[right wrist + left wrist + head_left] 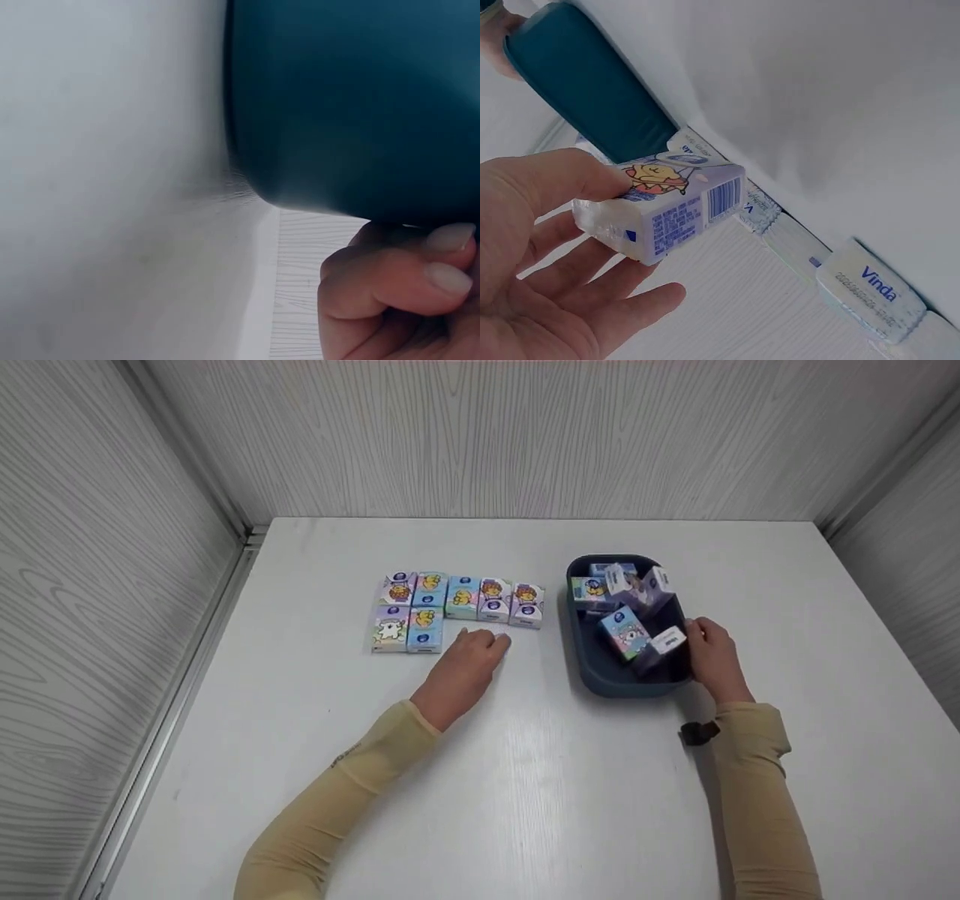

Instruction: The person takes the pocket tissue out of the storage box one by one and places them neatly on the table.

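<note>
My left hand (463,671) is over the table just below a group of small printed tissue packs (463,598). In the left wrist view its thumb and fingers pinch a purple-and-white tissue pack (671,206) with a cartoon and a barcode; the hand mostly hides this pack in the head view. The laid-out packs form an upper row of several and a lower row of two at the left. On the right, my right hand (716,660) grips the side of a dark blue plastic bin (611,688). Several more tissue packs (625,633) lie jumbled inside it.
The white table (525,810) has grey wood-grain panels behind it and at both sides. A black strap-like piece (699,733) shows at the right wrist. Between the bin and the rightmost laid-out pack (527,605) is a narrow strip of table.
</note>
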### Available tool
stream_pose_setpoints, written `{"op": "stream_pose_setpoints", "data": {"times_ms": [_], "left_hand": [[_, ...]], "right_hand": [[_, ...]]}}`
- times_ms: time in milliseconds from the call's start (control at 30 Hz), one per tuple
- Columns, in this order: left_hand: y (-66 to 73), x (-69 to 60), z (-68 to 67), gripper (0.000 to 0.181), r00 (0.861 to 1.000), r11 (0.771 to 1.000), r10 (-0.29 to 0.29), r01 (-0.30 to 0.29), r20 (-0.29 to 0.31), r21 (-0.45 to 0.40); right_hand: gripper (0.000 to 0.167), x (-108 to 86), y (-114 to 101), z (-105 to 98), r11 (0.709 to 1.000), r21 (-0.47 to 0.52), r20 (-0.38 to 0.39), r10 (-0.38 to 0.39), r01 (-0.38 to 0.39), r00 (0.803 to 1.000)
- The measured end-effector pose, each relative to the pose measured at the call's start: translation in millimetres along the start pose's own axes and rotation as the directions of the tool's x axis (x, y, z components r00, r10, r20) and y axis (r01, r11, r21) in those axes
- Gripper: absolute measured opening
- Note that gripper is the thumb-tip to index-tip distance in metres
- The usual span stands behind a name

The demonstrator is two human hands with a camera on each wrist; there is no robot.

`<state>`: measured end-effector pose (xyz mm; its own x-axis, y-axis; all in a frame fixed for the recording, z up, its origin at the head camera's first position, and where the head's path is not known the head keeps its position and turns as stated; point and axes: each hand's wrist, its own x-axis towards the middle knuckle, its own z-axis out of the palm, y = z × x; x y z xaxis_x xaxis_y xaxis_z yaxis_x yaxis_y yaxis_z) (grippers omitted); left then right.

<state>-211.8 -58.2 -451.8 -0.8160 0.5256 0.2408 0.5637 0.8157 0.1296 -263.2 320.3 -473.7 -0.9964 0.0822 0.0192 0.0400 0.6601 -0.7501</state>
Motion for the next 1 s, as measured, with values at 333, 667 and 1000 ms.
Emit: {"op": "stream_pose_setpoints", "data": {"times_ms": [333,667,1000], "left_hand": [[2.3,-15.8,11.7,0.043,0.972,0.999,0.016,-0.025,0.234,0.035],[-21.3,-12.0,16.2,0.043,0.959,1.0,-0.009,0.012,0.284,-0.007],[-46.4,3.6,14.1,0.045,0.95,0.99,-0.094,0.121,0.296,-0.072]], "right_hand": [[0.043,1.3,0,-3,1.0,0.005,0.006,0.007,-0.008,1.0],[0.045,-1.4,0,0,0.999,0.025,0.016,0.022,-0.022,1.0],[0.045,-0.5,1,1,1.0,0.026,0.01,0.013,-0.013,1.0]]}}
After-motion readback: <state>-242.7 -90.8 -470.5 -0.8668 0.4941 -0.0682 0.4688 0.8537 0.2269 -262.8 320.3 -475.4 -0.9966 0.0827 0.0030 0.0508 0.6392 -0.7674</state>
